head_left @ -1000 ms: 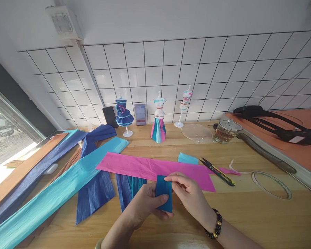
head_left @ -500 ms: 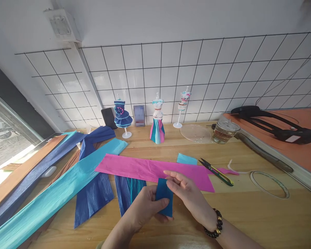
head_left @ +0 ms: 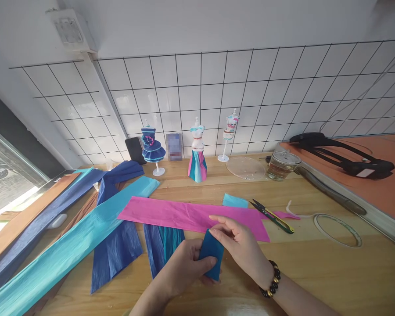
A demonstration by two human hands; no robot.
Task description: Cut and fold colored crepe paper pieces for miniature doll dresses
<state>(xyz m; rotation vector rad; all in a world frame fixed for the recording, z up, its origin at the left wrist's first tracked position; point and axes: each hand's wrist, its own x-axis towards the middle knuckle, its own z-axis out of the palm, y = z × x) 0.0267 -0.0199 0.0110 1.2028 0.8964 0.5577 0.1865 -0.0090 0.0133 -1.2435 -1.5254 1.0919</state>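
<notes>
Wooden surface (head_left: pixel 316 272): light planks, carrying all items below.
Turquoise crepe strip (head_left: pixel 69 250): long, lying diagonally at left, over a dark blue crepe strip (head_left: pixel 116 254).
Pink crepe strip (head_left: pixel 184 215): flat across the middle, just beyond the hands.
Three mannequin figures, the central one (head_left: pixel 197 153) in a pink and teal skirt: upright by the tiled wall.
Left hand (head_left: pixel 181 272): closed on the teal paper piece (head_left: pixel 212 254), thumb across its front.
Right hand (head_left: pixel 240 245): fingertips pinching the same piece at its upper edge; beaded bracelet (head_left: pixel 270 285) on the wrist.
Teal paper piece: small, probably folded, held just above the surface at near centre.
Tape ring (head_left: pixel 337 224): flat, at right.
Snips (head_left: pixel 271 215): yellow-handled, lying right of the pink strip.
</notes>
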